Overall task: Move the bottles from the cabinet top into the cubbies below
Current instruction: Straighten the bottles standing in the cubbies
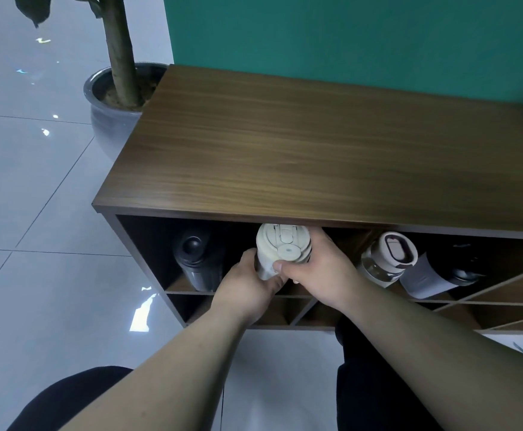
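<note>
A cream-lidded bottle (280, 245) lies on its side at the mouth of a top-row cubby, lid toward me. My left hand (249, 286) grips its body from below-left and my right hand (319, 269) holds it from the right, thumb on the lid's edge. A dark bottle (196, 259) lies in the cubby to the left. To the right lie a clear bottle with a white lid (387, 259) and a black bottle with a grey sleeve (440, 272). The wooden cabinet top (316, 150) carries no bottles in view.
A potted plant (120, 98) stands on the tiled floor at the cabinet's far left corner. A green wall runs behind the cabinet. Lower cubbies (285, 312) with diagonal dividers sit under the top row. My dark-clad knees are at the bottom.
</note>
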The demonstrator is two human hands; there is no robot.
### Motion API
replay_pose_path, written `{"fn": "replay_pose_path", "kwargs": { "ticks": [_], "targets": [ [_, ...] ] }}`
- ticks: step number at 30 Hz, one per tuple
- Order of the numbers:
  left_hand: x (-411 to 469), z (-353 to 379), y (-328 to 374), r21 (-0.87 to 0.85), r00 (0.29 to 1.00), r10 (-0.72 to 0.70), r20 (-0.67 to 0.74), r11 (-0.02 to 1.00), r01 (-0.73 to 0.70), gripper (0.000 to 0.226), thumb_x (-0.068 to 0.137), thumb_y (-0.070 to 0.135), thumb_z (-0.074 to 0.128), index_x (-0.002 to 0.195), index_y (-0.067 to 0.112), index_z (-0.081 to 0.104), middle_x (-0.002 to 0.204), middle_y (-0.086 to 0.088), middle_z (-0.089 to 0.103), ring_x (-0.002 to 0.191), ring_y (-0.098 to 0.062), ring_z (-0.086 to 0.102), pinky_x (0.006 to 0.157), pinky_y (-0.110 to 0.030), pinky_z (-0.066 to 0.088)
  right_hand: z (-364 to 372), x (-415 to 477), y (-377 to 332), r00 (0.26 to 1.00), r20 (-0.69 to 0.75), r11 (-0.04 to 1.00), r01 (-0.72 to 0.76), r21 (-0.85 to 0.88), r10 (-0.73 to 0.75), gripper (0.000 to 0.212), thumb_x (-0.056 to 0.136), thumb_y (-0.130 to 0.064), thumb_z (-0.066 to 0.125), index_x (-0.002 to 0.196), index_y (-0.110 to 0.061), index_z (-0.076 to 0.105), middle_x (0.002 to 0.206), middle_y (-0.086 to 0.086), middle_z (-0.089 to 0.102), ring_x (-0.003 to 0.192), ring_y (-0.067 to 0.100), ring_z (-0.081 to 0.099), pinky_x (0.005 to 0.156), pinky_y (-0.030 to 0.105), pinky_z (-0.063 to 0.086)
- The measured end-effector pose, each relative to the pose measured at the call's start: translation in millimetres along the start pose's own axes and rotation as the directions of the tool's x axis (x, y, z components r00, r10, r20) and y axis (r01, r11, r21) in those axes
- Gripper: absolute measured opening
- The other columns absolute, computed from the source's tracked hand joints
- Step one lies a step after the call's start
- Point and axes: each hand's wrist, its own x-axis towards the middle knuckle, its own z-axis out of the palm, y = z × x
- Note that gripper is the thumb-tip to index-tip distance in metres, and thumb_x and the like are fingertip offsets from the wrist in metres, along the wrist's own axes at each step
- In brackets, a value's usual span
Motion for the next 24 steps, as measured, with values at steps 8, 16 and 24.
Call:
{"fn": "replay_pose_path", "kwargs": {
  "ticks": [8,16,24],
  "targets": [
    [-1,2,2,0.016,1.0,-0.012,-0.024,1.0,0.012,0.053,0.086,0.051,0.069,0.13,0.028,0.049,0.11,0.012,0.062,0.095,-0.012,0.057,0.079,-0.029,0.045,-1,1,1,1.0,0.01,1.0,-0.004,-0.004,0.004,0.07,0.068,-0.041,0.085,0.13,-0.037,0.053,0.128,-0.013,0.062,0.119,0.008,0.06,0.104,0.033,0.049],
    [-1,4,3,0.015,0.999,-0.02,-0.026,1.0,0.02,0.056,0.086,0.051,0.068,0.132,0.027,0.048,0.107,0.012,0.06,0.095,-0.012,0.057,0.077,-0.03,0.044,-2,1,1,1.0,0.014,1.0,-0.023,0.01,0.022,0.077,0.053,-0.054,0.078,0.125,-0.04,0.055,0.125,-0.014,0.064,0.117,0.007,0.062,0.103,0.037,0.051],
    [-12,-1,-1,0.049,0.993,-0.106,0.057,0.993,0.103,0.061,0.078,0.054,0.071,0.127,0.024,0.048,0.113,0.008,0.066,0.103,-0.017,0.064,0.077,-0.028,0.046,-18,-25,-23,0.995,0.02,0.96,0.101,-0.259,-0.1,0.082,0.07,-0.045,0.08,0.141,-0.031,0.041,0.134,-0.014,0.044,0.127,0.005,0.042,0.097,0.024,0.036]
  ]
}}
